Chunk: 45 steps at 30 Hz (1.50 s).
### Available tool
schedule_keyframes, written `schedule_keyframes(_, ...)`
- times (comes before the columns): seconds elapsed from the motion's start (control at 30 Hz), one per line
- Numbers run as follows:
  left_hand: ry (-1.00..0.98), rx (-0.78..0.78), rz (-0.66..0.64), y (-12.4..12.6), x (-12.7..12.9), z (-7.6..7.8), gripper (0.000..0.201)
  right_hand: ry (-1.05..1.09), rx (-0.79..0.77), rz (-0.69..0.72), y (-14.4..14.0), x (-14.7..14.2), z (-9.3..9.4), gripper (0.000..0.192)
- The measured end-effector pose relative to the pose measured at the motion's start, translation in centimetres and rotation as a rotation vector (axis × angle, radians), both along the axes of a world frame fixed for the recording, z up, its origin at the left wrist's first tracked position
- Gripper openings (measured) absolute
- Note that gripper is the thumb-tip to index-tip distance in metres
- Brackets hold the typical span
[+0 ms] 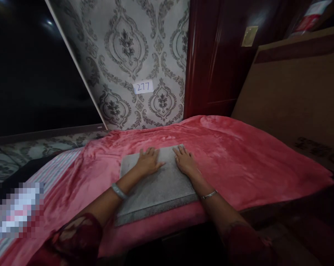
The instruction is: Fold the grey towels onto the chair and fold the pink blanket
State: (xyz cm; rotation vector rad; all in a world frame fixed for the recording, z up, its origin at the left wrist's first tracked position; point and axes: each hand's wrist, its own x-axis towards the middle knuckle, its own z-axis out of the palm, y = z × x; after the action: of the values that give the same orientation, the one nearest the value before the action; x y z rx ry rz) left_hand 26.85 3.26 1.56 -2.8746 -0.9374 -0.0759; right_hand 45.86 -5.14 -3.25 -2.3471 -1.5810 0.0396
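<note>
Grey pad (155,184): lies flat on the pink blanket (238,162) at the bed's near edge, squared up. Left hand (148,161) and right hand (185,161): open, palms pressing its far end. Smoothing looks nearly finished; nothing lifted. Far: wallpaper label (143,87).

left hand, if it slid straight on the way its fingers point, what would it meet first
The left hand lies flat on the grey slab, fingers pointing away from the person. Going straight on, it would pass the slab's far edge onto the pink blanket, then probably reach the patterned wall; depth there is unclear.
</note>
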Motion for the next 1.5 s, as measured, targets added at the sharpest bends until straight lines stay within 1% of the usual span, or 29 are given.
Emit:
schedule_keyframes(0.07, 0.002, -0.065, -0.067, -0.4, 2.4, -0.8, 0.067, -0.006, -0.002, 0.004, -0.2, -0.2, -0.9, 0.053)
schedule_keyframes(0.13, -0.020, -0.085, -0.072, -0.8, 4.0, -2.2, 0.067, -0.011, 0.005, 0.012, -0.3, -0.1, -1.4, 0.053)
schedule_keyframes(0.2, -0.070, -0.055, -0.048, -1.1, 4.6, -3.5, 0.068, -0.018, 0.021, 0.026, -0.3, 0.1, -1.6, 0.053)
schedule_keyframes(0.27, -0.096, -0.038, -0.028, -1.0, 4.1, -4.1, 0.069, -0.027, 0.045, 0.033, -0.2, 0.4, -1.9, 0.052)
schedule_keyframes(0.37, -0.073, -0.054, 0.046, -0.1, 1.8, -3.9, 0.072, -0.042, 0.072, 0.028, -0.1, 0.7, -2.3, 0.052)
schedule_keyframes(0.47, -0.038, -0.043, 0.180, 1.3, -1.8, -3.2, 0.073, -0.040, 0.076, 0.030, -0.1, 0.7, -2.6, 0.053)
schedule_keyframes(0.53, -0.022, -0.021, 0.253, 2.0, -4.3, -3.1, 0.072, -0.038, 0.070, 0.031, -0.1, 0.6, -2.6, 0.054)
schedule_keyframes(0.63, -0.018, -0.020, 0.303, 2.5, -7.3, -3.2, 0.070, -0.038, 0.058, 0.030, -0.4, 0.4, -2.3, 0.054)
schedule_keyframes(0.73, -0.006, -0.063, 0.333, 2.4, -9.0, -3.1, 0.070, -0.016, 0.047, 0.025, -0.6, 0.4, -2.0, 0.055)
schedule_keyframes(0.8, 0.012, -0.095, 0.372, 2.0, -9.5, -2.6, 0.070, 0.000, 0.046, 0.023, -0.7, 0.6, -1.9, 0.055)
schedule_keyframes(0.87, 0.027, -0.093, 0.402, 1.1, -9.6, -1.9, 0.069, 0.012, 0.054, 0.022, -0.7, 0.7, -1.8, 0.055)
schedule_keyframes(0.93, 0.024, -0.068, 0.360, -0.4, -9.4, -1.3, 0.068, 0.004, 0.070, 0.009, -0.8, 0.6, -1.6, 0.054)
schedule_keyframes(1.0, 0.014, -0.086, 0.243, -2.4, -9.2, -1.1, 0.067, -0.044, 0.088, 0.035, -1.2, -0.1, -1.3, 0.054)
schedule_keyframes(1.07, 0.012, -0.149, 0.124, -4.4, -9.0, -1.7, 0.067, -0.104, 0.068, 0.150, -2.1, -1.2, -1.1, 0.055)
schedule_keyframes(1.13, -0.003, -0.180, 0.072, -5.9, -9.0, -2.8, 0.067, -0.131, 0.007, 0.298, -3.5, -2.6, -1.1, 0.059)
schedule_keyframes(1.17, -0.019, -0.179, 0.065, -6.4, -9.1, -3.4, 0.066, -0.134, -0.020, 0.346, -4.3, -3.3, -1.3, 0.060)
schedule_keyframes(1.27, -0.076, -0.155, 0.065, -6.9, -9.6, -4.7, 0.065, -0.134, -0.036, 0.377, -6.6, -4.4, -1.7, 0.060)
schedule_keyframes(1.4, -0.111, -0.144, 0.054, -6.7, -11.0, -5.4, 0.066, -0.110, -0.007, 0.355, -9.2, -4.3, -2.4, 0.055)
schedule_keyframes(1.5, -0.169, -0.109, 0.038, -7.0, -12.8, -6.1, 0.066, -0.098, 0.046, 0.308, -11.4, -4.2, -3.2, 0.053)
